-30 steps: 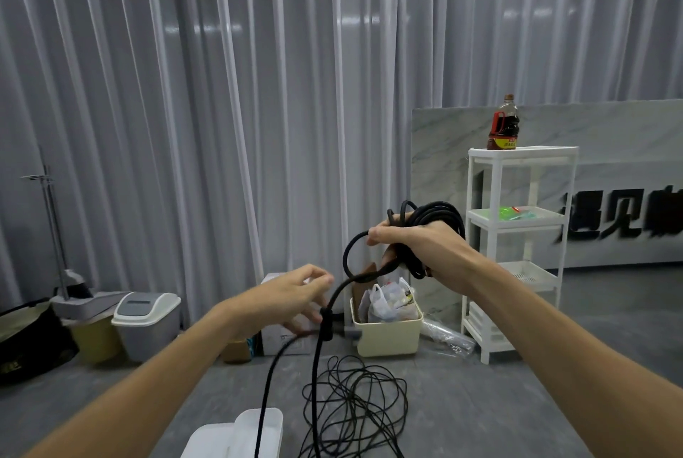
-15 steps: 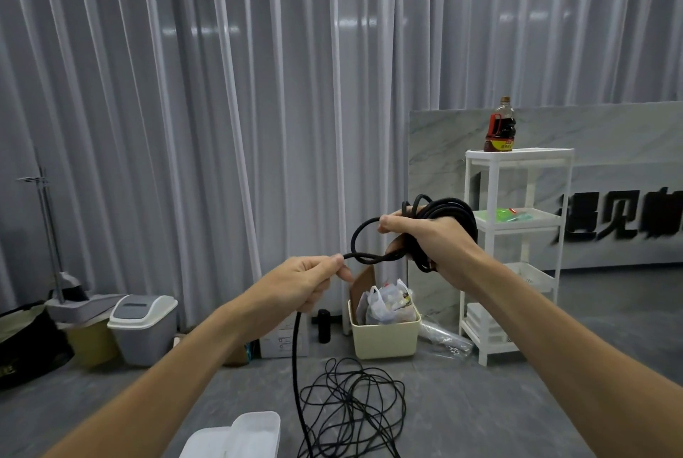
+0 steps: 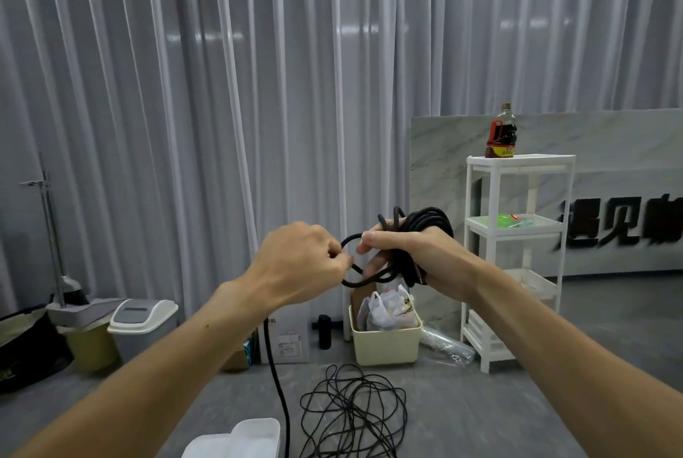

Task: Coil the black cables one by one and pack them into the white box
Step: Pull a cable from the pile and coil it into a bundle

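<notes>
The right hand (image 3: pixel 403 258) grips a thick black cable (image 3: pixel 425 226) wound into a coil, held in the air above the cream bin (image 3: pixel 384 343). Just left of the coil, the left hand (image 3: pixel 299 265) pinches a small loop of the same cable, whose free length hangs down to the floor. A thin black cable (image 3: pixel 351 409) lies tangled in front of the bin; the white box (image 3: pixel 240 439) sits left of that tangle

White shelf rack (image 3: pixel 517 258) with sauce bottle (image 3: pixel 500 134); cream bin (image 3: pixel 384 345), grey curtain (image 3: pixel 221 88).
</notes>
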`<state>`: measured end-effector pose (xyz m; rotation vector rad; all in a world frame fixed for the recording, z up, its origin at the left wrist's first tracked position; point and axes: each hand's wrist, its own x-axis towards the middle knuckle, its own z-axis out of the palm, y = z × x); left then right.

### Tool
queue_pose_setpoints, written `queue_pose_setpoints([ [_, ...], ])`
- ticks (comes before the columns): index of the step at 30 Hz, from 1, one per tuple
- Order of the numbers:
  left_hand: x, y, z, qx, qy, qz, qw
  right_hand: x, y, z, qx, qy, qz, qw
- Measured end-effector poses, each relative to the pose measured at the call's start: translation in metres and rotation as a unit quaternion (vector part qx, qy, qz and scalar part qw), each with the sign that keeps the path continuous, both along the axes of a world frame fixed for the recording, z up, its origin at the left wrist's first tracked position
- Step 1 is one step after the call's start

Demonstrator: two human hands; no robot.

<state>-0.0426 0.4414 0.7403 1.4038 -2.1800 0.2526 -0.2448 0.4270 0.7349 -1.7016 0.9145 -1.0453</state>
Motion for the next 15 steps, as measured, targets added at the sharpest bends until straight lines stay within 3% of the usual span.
queue_pose_setpoints([
  [3,-0.003,0.003,0.005,-0.084,-0.048,0.006,0.995,0.008,0.0,-0.002,0.027,-0.025,0.007,0.999],
  [10,0.003,0.002,0.001,0.058,0.091,-0.084,0.991,0.015,-0.002,-0.002,0.093,-0.191,0.041,0.976],
  [12,0.007,-0.002,-0.005,0.057,0.055,-0.083,0.993,0.016,-0.003,-0.001,0.102,-0.202,0.044,0.973],
  [15,0.011,-0.01,-0.015,-0.016,-0.023,-0.076,0.997,0.015,-0.001,0.001,0.119,-0.221,0.064,0.966],
])
